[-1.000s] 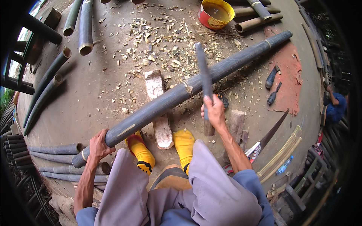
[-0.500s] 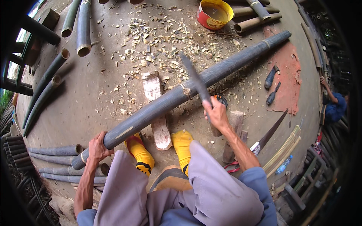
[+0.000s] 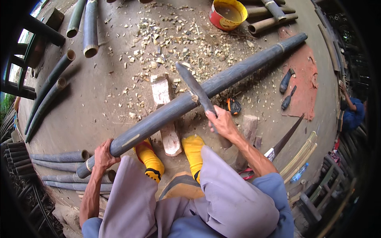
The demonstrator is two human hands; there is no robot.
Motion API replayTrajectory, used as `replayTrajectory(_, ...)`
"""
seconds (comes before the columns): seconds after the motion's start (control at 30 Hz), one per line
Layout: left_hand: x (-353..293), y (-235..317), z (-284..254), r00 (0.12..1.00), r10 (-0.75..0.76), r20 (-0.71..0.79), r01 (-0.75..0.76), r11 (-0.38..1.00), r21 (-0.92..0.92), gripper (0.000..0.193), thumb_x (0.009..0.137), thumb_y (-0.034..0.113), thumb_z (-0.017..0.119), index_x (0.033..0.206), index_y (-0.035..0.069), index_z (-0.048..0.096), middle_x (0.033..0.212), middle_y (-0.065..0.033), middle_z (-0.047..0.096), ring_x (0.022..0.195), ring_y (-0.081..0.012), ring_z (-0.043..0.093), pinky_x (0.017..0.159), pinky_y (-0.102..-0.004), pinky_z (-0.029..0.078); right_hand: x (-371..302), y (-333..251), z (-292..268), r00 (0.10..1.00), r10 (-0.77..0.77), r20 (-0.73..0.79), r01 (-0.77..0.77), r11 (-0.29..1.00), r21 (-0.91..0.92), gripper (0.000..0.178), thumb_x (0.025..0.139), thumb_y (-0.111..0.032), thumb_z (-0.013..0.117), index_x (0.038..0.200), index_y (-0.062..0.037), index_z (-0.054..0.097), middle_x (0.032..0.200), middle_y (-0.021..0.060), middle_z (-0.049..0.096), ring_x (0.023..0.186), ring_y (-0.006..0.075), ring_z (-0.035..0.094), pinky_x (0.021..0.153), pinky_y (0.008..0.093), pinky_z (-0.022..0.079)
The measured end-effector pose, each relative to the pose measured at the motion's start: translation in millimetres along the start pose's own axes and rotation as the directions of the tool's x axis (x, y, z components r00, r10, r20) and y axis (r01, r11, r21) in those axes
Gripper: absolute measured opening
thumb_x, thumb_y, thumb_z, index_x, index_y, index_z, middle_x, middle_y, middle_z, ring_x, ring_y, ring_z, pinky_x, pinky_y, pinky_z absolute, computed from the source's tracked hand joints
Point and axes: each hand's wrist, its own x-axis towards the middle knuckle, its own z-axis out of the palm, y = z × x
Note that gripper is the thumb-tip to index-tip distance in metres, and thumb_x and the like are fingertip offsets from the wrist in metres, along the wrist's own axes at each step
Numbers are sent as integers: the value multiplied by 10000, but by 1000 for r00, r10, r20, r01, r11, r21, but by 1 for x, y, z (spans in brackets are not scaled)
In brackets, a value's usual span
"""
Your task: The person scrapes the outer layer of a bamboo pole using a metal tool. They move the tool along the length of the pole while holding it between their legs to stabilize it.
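A long dark bamboo pole [image 3: 158, 118] lies slantwise across the view, from near left to far right, resting over a pale chopped wooden block [image 3: 171, 141]. My left hand [image 3: 104, 155] is closed around its near end, beside my left knee. My right hand [image 3: 223, 122] grips a machete [image 3: 190, 81] by its handle. The dark blade crosses over the pole at a ringed joint, its tip pointing far left; whether it touches the bamboo I cannot tell. My feet in yellow socks [image 3: 193, 152] stand either side of the block.
Wood chips [image 3: 166, 51] litter the ground beyond the pole. To the right are a tape measure [image 3: 233, 106], a handsaw [image 3: 286, 139], and two dark-handled tools [image 3: 285, 81] on a red mat [image 3: 307, 79]. A bucket [image 3: 216, 16] stands far off; bamboo pieces [image 3: 59, 156] lie left. Another person [image 3: 353, 113] is at far right.
The machete and my right hand have swung left and slightly nearer, uncovering the tape measure. My left hand and the pole hold nearly the same place.
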Motion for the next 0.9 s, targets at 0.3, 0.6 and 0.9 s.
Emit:
replayTrajectory(0.3, -8, -2, 3, 1000, -7, 8, 7, 1000, -8, 566, 503, 216, 731, 1039, 77, 617, 928, -150, 667, 871, -367, 646, 757, -434, 519, 0, 0, -5, 992, 93, -82, -89, 995, 48, 245, 995, -249, 506, 948, -13, 549, 638, 70, 615, 502, 137, 605, 439, 286, 521)
replayTrajectory(0.6, 0, 5, -4, 1000, -21, 14, 21, 1000, -13, 560, 507, 206, 724, 1042, 80, 617, 928, -142, 669, 869, -365, 648, 771, -430, 527, 10, 13, -8, 970, 135, -201, -83, 965, 248, 253, 989, -279, 538, 988, -27, 567, 627, 64, 606, 483, 123, 588, 434, 286, 498)
replayTrajectory(0.9, -3, 2, -4, 997, -38, 61, 41, 998, -43, 596, 483, 207, 744, 1051, 76, 618, 934, -145, 672, 868, -373, 648, 766, -434, 524, 14, 17, 4, 956, 178, -235, -43, 873, 485, 294, 1001, -312, 514, 977, -23, 561, 659, 62, 613, 483, 131, 596, 412, 267, 507)
